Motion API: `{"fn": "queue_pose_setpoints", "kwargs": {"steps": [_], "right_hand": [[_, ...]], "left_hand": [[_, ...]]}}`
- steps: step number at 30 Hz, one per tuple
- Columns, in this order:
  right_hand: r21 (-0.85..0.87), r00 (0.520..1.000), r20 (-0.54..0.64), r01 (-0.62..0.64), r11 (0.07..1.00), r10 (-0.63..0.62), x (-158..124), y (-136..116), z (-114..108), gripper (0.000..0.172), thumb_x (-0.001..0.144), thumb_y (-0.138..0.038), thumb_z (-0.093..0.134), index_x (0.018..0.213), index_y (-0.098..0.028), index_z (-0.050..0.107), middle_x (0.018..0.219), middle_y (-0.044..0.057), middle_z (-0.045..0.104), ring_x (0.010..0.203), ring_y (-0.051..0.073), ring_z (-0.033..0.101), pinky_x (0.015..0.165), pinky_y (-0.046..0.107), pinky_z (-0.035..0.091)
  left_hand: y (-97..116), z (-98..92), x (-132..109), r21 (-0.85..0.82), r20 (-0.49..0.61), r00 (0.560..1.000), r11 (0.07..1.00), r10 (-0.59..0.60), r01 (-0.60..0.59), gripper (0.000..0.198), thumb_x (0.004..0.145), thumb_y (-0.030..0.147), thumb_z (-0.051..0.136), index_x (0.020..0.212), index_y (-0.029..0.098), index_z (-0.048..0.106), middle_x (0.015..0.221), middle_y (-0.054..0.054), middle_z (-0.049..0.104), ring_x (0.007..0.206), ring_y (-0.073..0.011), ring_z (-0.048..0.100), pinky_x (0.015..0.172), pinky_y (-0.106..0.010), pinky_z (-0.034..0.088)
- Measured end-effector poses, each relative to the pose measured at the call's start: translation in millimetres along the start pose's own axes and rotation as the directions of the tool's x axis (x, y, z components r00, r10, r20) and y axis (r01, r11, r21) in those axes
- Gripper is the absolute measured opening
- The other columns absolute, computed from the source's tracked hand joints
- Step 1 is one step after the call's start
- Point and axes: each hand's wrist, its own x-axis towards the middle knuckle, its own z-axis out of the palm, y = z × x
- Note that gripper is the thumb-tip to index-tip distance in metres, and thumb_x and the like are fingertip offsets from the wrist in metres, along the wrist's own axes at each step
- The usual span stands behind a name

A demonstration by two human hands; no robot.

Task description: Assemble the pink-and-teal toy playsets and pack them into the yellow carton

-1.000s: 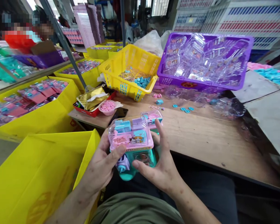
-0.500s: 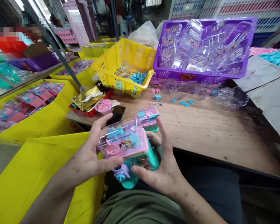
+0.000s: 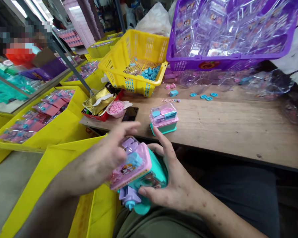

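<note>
My right hand is wrapped around the teal base of a toy pet house, thumb in front and fingers behind. The toy is tilted and has a pink upper part with a cartoon pet picture under a clear plastic cover. A lilac piece with a blue end sticks out at its lower left. My left hand lies over the left side of the cover, fingers stretched out and blurred; whether it presses on the cover I cannot tell. A second, similar toy stands upright on the table beyond my right fingertips.
A yellow basket holds small blue parts. Clear covers fill a purple basket. Blue discs, a cup of pink beads and a phone lie on the table. Yellow bins with packed toys stand left.
My left hand has let go of the cover's lower edge and turned over its left side. The toy has tilted and moved down slightly in my right hand. The view has shifted.
</note>
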Motion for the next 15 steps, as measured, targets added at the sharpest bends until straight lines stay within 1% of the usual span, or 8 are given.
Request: {"fn": "queue_pose_setpoints", "kwargs": {"steps": [2,3,6,8,10,11,13,15], "right_hand": [[0.036,0.999,0.020,-0.040,0.999,0.039,-4,1,2,0.134,0.094,-0.046,0.097,0.186,-0.043,0.001,0.155,0.012,0.062,0.127,0.031,0.076,0.105,0.050,0.067],[0.045,0.998,0.029,-0.065,0.997,0.063,-6,2,2,0.135,0.094,-0.048,0.097,0.186,-0.043,-0.001,0.156,0.013,0.062,0.123,0.031,0.077,0.103,0.050,0.068],[0.018,0.993,0.028,-0.119,0.993,0.119,-9,3,3,0.137,0.091,-0.053,0.099,0.187,-0.044,0.002,0.160,0.014,0.060,0.117,0.030,0.077,0.097,0.050,0.070],[-0.015,0.992,0.019,-0.127,0.992,0.127,-8,3,2,0.137,0.088,-0.050,0.102,0.187,-0.044,0.007,0.159,0.013,0.062,0.117,0.031,0.076,0.097,0.049,0.070],[-0.029,0.992,0.021,-0.125,0.992,0.125,-8,0,-1,0.137,0.084,-0.044,0.103,0.187,-0.043,0.013,0.154,0.012,0.065,0.116,0.030,0.076,0.097,0.048,0.070],[-0.030,0.991,0.031,-0.129,0.991,0.130,-10,-1,-3,0.137,0.082,-0.042,0.104,0.187,-0.042,0.015,0.152,0.011,0.067,0.114,0.029,0.077,0.095,0.047,0.069],[-0.014,0.986,0.056,-0.159,0.987,0.160,-15,-3,-8,0.137,0.080,-0.039,0.103,0.186,-0.040,0.018,0.147,0.010,0.069,0.109,0.028,0.078,0.093,0.045,0.069],[0.030,0.976,0.082,-0.207,0.978,0.204,-24,-2,-12,0.137,0.080,-0.042,0.103,0.186,-0.040,0.016,0.144,0.010,0.070,0.110,0.028,0.079,0.094,0.045,0.068]], "left_hand": [[-3,6.3,3,0.017,0.147,0.987,0.998,-0.061,0.059,0.079,0.107,0.084,0.055,0.163,0.029,0.065,0.153,-0.013,0.072,0.137,-0.0401,0.070,0.112,-0.047,0.061],[-4,8.9,4,0.014,0.184,0.979,0.997,-0.084,0.082,0.076,0.109,0.082,0.054,0.163,0.028,0.064,0.148,-0.012,0.074,0.129,-0.0375,0.073,0.105,-0.044,0.062],[-8,15.5,2,0.052,0.159,0.983,0.996,-0.087,0.079,0.069,0.111,0.076,0.055,0.159,0.027,0.063,0.136,-0.011,0.077,0.116,-0.0324,0.075,0.095,-0.038,0.061],[-14,19.7,-2,0.078,0.133,0.989,0.995,-0.071,0.061,0.067,0.109,0.074,0.061,0.157,0.029,0.063,0.134,-0.010,0.075,0.115,-0.0318,0.073,0.097,-0.038,0.059],[-25,22.9,-9,0.030,0.139,0.987,0.997,-0.078,0.074,0.073,0.105,0.074,0.067,0.163,0.032,0.056,0.139,-0.010,0.071,0.116,-0.0319,0.072,0.098,-0.039,0.058],[-32,23.7,-13,-0.026,0.158,0.984,0.995,-0.087,0.092,0.078,0.103,0.075,0.069,0.167,0.034,0.050,0.143,-0.010,0.068,0.119,-0.0325,0.071,0.100,-0.040,0.058],[-49,23.4,-20,-0.198,0.234,0.968,0.970,-0.092,0.140,0.090,0.100,0.079,0.072,0.173,0.037,0.040,0.155,-0.012,0.060,0.134,-0.0359,0.066,0.110,-0.045,0.055],[-65,22.2,-28,-0.386,0.351,0.933,0.897,-0.075,0.217,0.096,0.096,0.080,0.076,0.174,0.038,0.040,0.166,-0.012,0.051,0.152,-0.0395,0.055,0.123,-0.050,0.049]]}}
